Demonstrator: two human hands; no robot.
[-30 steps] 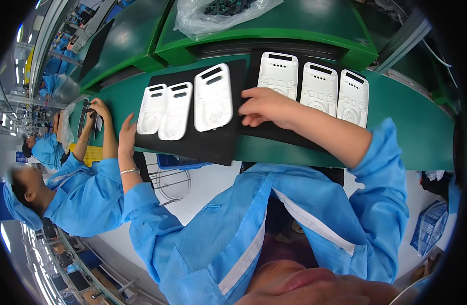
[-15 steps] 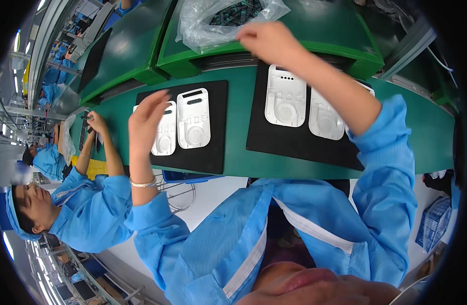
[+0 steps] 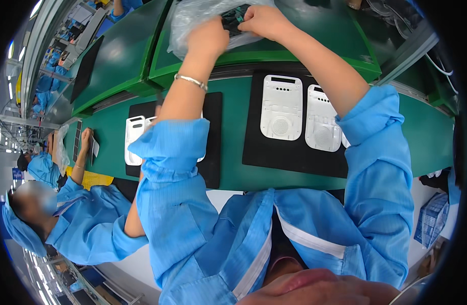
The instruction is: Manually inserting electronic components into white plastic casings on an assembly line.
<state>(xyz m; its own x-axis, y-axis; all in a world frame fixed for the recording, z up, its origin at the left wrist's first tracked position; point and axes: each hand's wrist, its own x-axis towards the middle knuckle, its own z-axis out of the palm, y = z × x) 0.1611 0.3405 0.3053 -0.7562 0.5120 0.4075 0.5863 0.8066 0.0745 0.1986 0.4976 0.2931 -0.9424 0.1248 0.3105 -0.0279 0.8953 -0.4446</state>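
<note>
Where the head view reaches its upper edge, both hands are at a clear plastic bag (image 3: pixel 181 31) on the raised green shelf (image 3: pixel 319 43). Small dark parts (image 3: pixel 233 18) with green bits lie in the bag's mouth, between the two hands. The left hand (image 3: pixel 209 38) is blurred, its fingers curled over the near side of the bag; whether it grips the film or a part, I cannot tell. The right hand (image 3: pixel 265 21) has thumb and forefinger drawn close together at the right edge of the parts — anything between the tips is too small to make out.

Below, on the green bench (image 3: pixel 233 152), lie two black mats. On the right mat (image 3: pixel 274 156) a white casing (image 3: pixel 282 108) lies flat, with a slot at its far end and a round grille at its near end; a second casing (image 3: pixel 320 124) lies just beside it, and the right forearm hides part of a third. On the left mat (image 3: pixel 211 134), one white casing (image 3: pixel 134 140) shows plainly — the others are mostly behind the left sleeve (image 3: pixel 177 147). Farther left, a co-worker's hand (image 3: pixel 86 137) is over the bench.
</note>
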